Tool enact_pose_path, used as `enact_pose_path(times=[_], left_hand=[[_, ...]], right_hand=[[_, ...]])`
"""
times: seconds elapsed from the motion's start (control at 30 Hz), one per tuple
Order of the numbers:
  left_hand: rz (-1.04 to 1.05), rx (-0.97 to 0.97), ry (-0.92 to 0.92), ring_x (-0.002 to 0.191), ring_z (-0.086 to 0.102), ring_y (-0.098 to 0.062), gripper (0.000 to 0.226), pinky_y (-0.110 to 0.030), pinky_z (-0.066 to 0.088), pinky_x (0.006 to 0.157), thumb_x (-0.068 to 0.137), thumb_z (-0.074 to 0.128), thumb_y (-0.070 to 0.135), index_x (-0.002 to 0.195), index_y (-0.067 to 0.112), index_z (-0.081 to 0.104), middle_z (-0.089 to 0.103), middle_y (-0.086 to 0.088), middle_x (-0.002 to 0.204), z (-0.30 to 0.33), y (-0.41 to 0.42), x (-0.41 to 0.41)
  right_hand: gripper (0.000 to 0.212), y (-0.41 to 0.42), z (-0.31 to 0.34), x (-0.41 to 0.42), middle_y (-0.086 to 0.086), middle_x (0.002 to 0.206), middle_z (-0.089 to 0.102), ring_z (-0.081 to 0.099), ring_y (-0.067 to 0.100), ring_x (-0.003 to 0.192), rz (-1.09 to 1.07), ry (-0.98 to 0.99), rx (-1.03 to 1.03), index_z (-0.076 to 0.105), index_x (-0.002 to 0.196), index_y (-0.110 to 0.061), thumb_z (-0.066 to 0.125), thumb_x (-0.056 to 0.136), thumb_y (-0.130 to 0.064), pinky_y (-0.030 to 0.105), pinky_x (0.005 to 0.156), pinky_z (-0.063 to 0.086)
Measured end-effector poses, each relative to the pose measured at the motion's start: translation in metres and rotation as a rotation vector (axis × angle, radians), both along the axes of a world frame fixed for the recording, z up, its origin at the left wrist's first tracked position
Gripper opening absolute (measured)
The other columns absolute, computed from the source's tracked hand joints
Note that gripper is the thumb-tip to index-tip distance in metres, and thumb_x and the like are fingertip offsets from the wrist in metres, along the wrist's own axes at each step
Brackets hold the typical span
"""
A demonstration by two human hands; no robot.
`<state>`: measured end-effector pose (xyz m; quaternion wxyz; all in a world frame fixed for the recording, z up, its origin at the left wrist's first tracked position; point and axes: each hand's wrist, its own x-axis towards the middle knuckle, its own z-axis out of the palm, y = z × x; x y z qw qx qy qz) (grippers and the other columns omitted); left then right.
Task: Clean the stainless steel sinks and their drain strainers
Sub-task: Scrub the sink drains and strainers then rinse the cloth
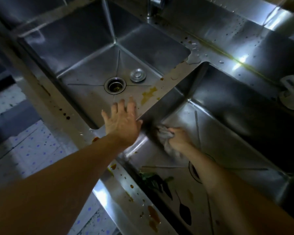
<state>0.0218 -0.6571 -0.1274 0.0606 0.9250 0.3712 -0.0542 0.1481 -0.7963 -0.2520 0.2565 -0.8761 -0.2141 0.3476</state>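
Two stainless steel sinks lie side by side. The left sink (85, 53) has an open drain (115, 86) with greenish scraps inside, and a round metal strainer lid (137, 75) lies beside it. My left hand (121, 119) rests flat with spread fingers on the stained divider (161, 89) between the basins. Inside the right sink (236, 133), my right hand (179, 139) grips a grey cloth (165, 138) and presses it against the left wall. My forearm partly hides that sink's drain (194, 173). Green leaf scraps (153, 181) lie on its floor.
Yellow and brown food stains dot the divider and the front rim (143, 206). A faucet base (154, 7) stands behind the sinks. Water drops cover the back ledge (227, 48). A white object (290, 92) sits at the right edge. Speckled floor (32, 150) shows at the left.
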Motion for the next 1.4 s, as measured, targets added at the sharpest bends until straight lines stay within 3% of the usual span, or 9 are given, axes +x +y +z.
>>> enact_pose_path(times=[0.13,0.3,0.4,0.57,0.73,0.83,1.03,1.17,1.4], left_hand=[[0.0,0.021,-0.03,0.129,0.032,-0.033,0.079,-0.059,0.03,0.104,0.09,0.049,0.049,0.148,0.024,0.002,0.031,-0.011,0.141,-0.01,0.0,-0.003],[-0.006,0.068,-0.023,0.121,0.038,-0.032,0.081,-0.055,0.036,0.099,0.09,0.049,0.049,0.148,0.022,0.0,0.038,-0.012,0.134,-0.012,0.001,-0.001],[-0.001,0.058,-0.019,0.119,0.04,-0.032,0.08,-0.053,0.036,0.098,0.091,0.049,0.049,0.148,0.024,-0.001,0.039,-0.011,0.132,-0.013,0.0,0.0],[0.029,0.025,-0.016,0.12,0.041,-0.032,0.08,-0.052,0.037,0.099,0.09,0.052,0.047,0.146,0.028,-0.002,0.039,-0.011,0.132,-0.011,0.0,0.002],[0.025,0.014,0.003,0.121,0.041,-0.032,0.08,-0.052,0.037,0.1,0.09,0.052,0.047,0.147,0.03,-0.001,0.038,-0.011,0.134,-0.009,0.001,0.002],[0.022,0.0,0.016,0.122,0.039,-0.033,0.079,-0.052,0.037,0.1,0.091,0.05,0.047,0.149,0.028,-0.001,0.037,-0.012,0.135,-0.007,0.001,0.002],[0.014,0.018,0.041,0.121,0.04,-0.034,0.079,-0.049,0.038,0.097,0.092,0.049,0.046,0.15,0.026,0.0,0.036,-0.014,0.135,-0.004,0.0,0.002],[-0.007,0.015,0.04,0.121,0.039,-0.035,0.077,-0.05,0.038,0.097,0.092,0.05,0.045,0.149,0.025,0.001,0.035,-0.016,0.135,0.0,-0.002,0.002],[-0.056,0.112,0.07,0.129,0.028,-0.037,0.092,-0.051,0.024,0.11,0.083,0.062,0.039,0.149,0.018,0.001,0.023,-0.018,0.142,0.018,-0.02,0.008]], right_hand=[[0.036,0.027,-0.023,0.009,0.016,0.139,0.048,0.048,0.034,0.124,0.045,-0.105,-0.119,0.054,0.131,-0.014,0.048,0.097,-0.02,0.036,0.105,0.039],[0.035,0.028,-0.038,-0.033,0.011,0.142,0.036,0.041,0.036,0.122,0.264,-0.233,-0.113,0.05,0.132,-0.023,0.035,0.101,-0.024,0.047,0.101,0.039],[0.039,0.026,-0.036,-0.048,0.014,0.139,0.039,0.043,0.034,0.123,0.401,-0.215,-0.074,0.049,0.134,-0.019,0.045,0.096,-0.013,0.039,0.099,0.041],[0.043,0.028,-0.032,-0.081,0.008,0.143,0.04,0.048,0.031,0.122,0.652,-0.123,-0.046,0.051,0.135,-0.022,0.057,0.092,-0.021,0.039,0.099,0.045],[0.038,0.03,-0.036,-0.092,0.008,0.145,0.04,0.041,0.025,0.13,0.809,-0.097,-0.016,0.054,0.133,-0.016,0.05,0.095,-0.015,0.027,0.099,0.036],[0.038,0.018,-0.027,-0.085,0.012,0.14,0.047,0.048,0.025,0.125,0.783,0.024,-0.027,0.055,0.133,-0.014,0.053,0.095,-0.016,0.018,0.087,0.037],[0.036,-0.046,-0.022,-0.09,0.013,0.131,0.051,0.049,0.031,0.121,0.894,0.012,-0.195,0.062,0.124,-0.017,0.058,0.091,-0.031,0.036,0.097,0.042],[0.03,-0.084,-0.018,-0.098,0.013,0.131,0.051,0.049,0.031,0.12,0.918,-0.037,-0.194,0.061,0.122,-0.008,0.051,0.095,-0.014,0.014,0.075,0.041],[0.022,-0.1,0.02,-0.082,0.013,0.097,0.071,0.067,0.021,0.093,0.54,0.04,-0.08,0.075,0.094,-0.006,0.053,0.09,-0.005,0.024,0.079,0.049]])
